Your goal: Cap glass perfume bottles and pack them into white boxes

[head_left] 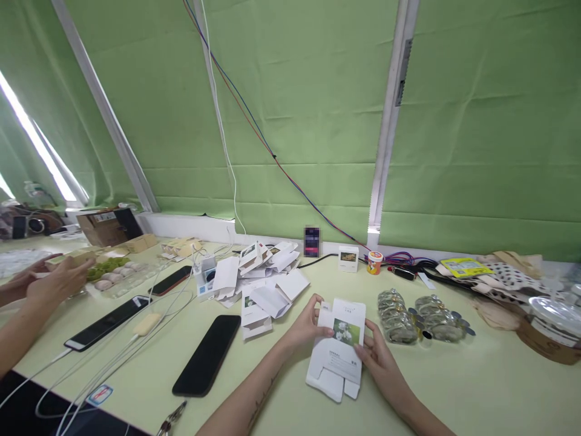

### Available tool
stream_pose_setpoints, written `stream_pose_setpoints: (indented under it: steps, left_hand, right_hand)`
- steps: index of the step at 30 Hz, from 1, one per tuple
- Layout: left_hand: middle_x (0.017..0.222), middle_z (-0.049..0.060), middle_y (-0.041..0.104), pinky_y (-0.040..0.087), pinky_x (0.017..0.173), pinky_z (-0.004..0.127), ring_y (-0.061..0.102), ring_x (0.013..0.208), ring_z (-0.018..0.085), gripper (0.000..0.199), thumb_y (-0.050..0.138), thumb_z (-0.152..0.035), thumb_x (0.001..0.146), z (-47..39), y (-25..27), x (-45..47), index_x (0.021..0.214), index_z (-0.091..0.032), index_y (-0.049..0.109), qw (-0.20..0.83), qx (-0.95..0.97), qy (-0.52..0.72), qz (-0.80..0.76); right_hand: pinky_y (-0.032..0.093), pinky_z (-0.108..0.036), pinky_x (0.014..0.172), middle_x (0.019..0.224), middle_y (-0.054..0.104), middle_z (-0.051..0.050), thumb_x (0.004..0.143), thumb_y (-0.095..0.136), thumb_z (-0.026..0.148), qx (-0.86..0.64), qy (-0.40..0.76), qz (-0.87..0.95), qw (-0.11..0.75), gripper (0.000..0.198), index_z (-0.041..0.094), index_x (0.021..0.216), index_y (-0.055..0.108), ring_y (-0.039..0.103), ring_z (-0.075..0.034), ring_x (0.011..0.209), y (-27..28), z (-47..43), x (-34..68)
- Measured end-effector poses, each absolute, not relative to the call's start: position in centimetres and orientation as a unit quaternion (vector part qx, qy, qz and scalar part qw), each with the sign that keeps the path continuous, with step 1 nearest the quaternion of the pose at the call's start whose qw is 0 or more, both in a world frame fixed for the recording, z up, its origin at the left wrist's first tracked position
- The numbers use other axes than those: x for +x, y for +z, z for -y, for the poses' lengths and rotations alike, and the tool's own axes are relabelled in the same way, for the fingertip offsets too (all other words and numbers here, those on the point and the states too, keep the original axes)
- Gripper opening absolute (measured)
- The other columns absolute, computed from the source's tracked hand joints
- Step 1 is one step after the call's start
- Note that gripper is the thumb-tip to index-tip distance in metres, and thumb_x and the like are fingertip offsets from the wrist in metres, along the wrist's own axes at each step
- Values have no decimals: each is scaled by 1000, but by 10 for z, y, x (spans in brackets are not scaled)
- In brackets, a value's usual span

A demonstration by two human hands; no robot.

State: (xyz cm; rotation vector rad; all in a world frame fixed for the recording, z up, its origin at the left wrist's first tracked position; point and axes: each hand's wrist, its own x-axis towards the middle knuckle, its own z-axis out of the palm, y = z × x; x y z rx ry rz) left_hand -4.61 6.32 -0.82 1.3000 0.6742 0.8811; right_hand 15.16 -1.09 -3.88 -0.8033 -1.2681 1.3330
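Observation:
A white paper box (339, 354) with a white-flower picture and small print is held over the table in front of me. It looks partly flattened, with its flaps loose at the near end. My left hand (308, 327) grips its left edge, the thumb lying across the printed front. My right hand (380, 360) is closed on the right edge, thumb on the front below the picture. The fingers behind the box are hidden. Left of it lies a heap of similar white boxes (290, 284); to the right sit clear bags with round metallic pieces (397, 318).
A black phone (206, 356) lies near my left forearm, with more phones and white charging cables farther left. Another person's hands (59, 278) work at the far left. An orange tub (374, 263) and a small box (348, 258) stand at the back; a lidded bowl (551, 339) sits right.

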Motion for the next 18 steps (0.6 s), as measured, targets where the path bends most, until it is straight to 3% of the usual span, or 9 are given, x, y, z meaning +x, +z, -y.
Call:
stream_pose_setpoints:
  steps: [6, 9, 11, 15, 18]
  left_hand:
    - [83, -1, 66, 52, 51, 24, 67, 63, 18, 61, 81, -23, 61, -54, -6, -34, 95, -25, 30, 647, 561, 416, -305]
    - [88, 1, 67, 52, 53, 26, 68, 67, 20, 61, 80, -23, 63, -52, -3, -32, 95, -25, 28, 649, 552, 429, -300]
    - [87, 1, 67, 53, 55, 27, 68, 68, 20, 61, 80, -22, 63, -53, -3, -33, 96, -25, 28, 647, 544, 445, -296]
    - [86, 1, 67, 53, 56, 29, 68, 68, 20, 63, 81, -22, 62, -54, -4, -33, 98, -25, 29, 642, 533, 460, -304]
    - [88, 2, 67, 54, 58, 31, 69, 73, 23, 64, 83, -25, 61, -54, -7, -32, 100, -24, 32, 640, 524, 457, -328]
  right_hand:
    - [56, -42, 72, 112, 68, -11, 84, 61, 48, -335, 586, 486, 555, 84, 30, 143, 3, 69, -27, 89, -31, 10, 152]
    - [57, -41, 68, 112, 68, -11, 83, 63, 47, -333, 590, 474, 562, 90, 30, 145, 0, 70, -26, 85, -30, 10, 152]
    - [57, -39, 62, 105, 70, -10, 81, 64, 47, -344, 590, 473, 557, 89, 27, 145, 5, 71, -26, 78, -33, 9, 152]
    - [49, -30, 43, 86, 72, -6, 83, 60, 51, -383, 571, 518, 508, 62, 23, 133, 37, 66, -21, 56, -40, 7, 152]
    - [47, -28, 40, 86, 72, -5, 84, 57, 53, -389, 556, 535, 504, 52, 24, 126, 47, 63, -18, 52, -40, 7, 152]
